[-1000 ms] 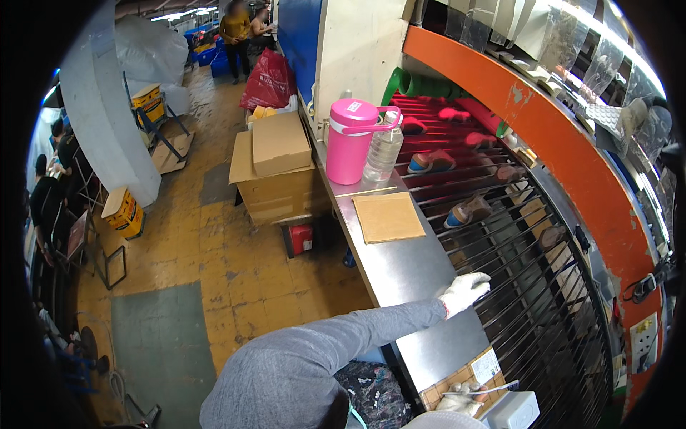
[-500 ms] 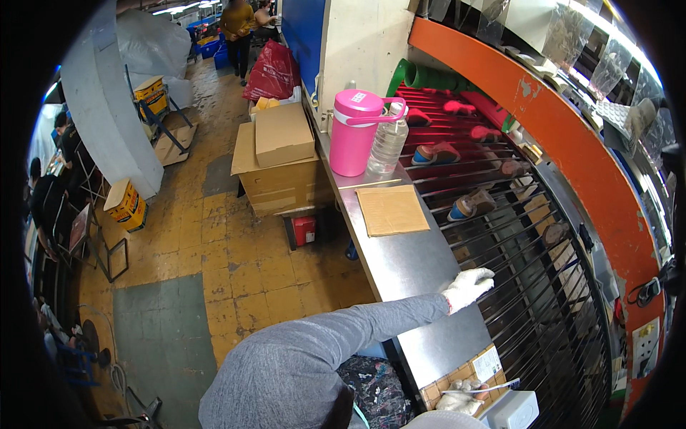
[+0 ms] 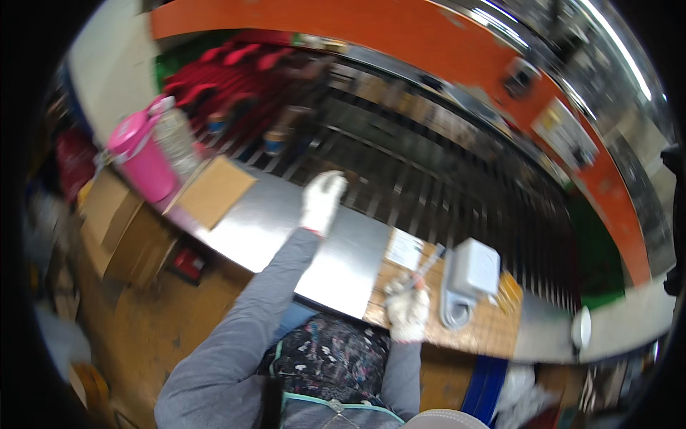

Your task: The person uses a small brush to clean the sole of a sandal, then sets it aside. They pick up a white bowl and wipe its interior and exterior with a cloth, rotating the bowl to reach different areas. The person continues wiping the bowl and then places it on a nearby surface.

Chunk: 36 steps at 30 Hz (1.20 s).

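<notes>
My left hand [image 3: 324, 203], in a white knit glove, reaches out over the edge of the metal bar conveyor [image 3: 400, 171]. Its fingers look slightly curled and apart, with nothing visible in them, though motion blurs the picture. My right hand [image 3: 409, 309], gloved with a bare fingertip showing, grips a slim pale brush [image 3: 431, 261] above the brown gridded board [image 3: 493, 336]. Right beside it stands a white box-shaped container [image 3: 475, 266] on a grey-white base with a round cup. A printed white card [image 3: 404, 249] lies at the board's far left corner.
A pink jug [image 3: 143, 157], a clear bottle [image 3: 175, 136] and a cardboard piece [image 3: 213, 191] occupy the metal ledge's left end. Shoes [image 3: 275, 139] sit on the bars toward the red-lit section. An orange beam [image 3: 343, 18] spans behind. Cardboard boxes [image 3: 118, 225] stand left.
My view has swung right, bringing the right hand, container and board fully into sight. My left hand still reaches over the conveyor edge; the right keeps the brush.
</notes>
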Motion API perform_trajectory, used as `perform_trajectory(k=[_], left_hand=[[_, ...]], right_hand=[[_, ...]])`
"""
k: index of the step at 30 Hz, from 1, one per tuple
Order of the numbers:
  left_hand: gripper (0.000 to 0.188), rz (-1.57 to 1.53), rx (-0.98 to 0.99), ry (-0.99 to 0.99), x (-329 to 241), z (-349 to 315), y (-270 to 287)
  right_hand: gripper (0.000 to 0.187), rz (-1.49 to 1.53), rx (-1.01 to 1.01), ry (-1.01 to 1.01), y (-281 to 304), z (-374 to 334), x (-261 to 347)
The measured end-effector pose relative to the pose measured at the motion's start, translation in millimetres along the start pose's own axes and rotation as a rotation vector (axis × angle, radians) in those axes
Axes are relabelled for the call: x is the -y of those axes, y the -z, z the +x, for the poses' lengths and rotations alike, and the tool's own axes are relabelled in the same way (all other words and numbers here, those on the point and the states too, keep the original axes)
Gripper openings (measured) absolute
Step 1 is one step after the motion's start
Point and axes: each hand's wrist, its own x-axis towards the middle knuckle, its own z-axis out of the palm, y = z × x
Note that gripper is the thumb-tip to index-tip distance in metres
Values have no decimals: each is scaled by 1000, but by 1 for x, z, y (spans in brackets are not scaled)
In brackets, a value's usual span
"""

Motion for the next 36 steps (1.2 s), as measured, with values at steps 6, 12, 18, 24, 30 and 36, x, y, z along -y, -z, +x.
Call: perform_trajectory(k=[6, 12, 18, 24, 30, 36], left_hand=[[28, 15, 36, -2, 22, 14, 5], [45, -46, 15, 81, 44, 34, 11], [71, 17, 56, 54, 41, 36, 14], [73, 20, 65, 83, 36, 34, 13], [69, -26, 59, 94, 35, 31, 12], [70, -45, 67, 92, 28, 25, 9]], right_hand=[[22, -54, 89, 34, 1, -28, 4], [32, -410, -87, 319, 2, -108, 48], [22, -990, -558, 720, 6, -163, 103], [17, -1314, -808, 861, 7, -177, 119], [16, -1505, -770, 908, 8, -169, 116], [16, -1593, -779, 921, 2, -167, 114]])
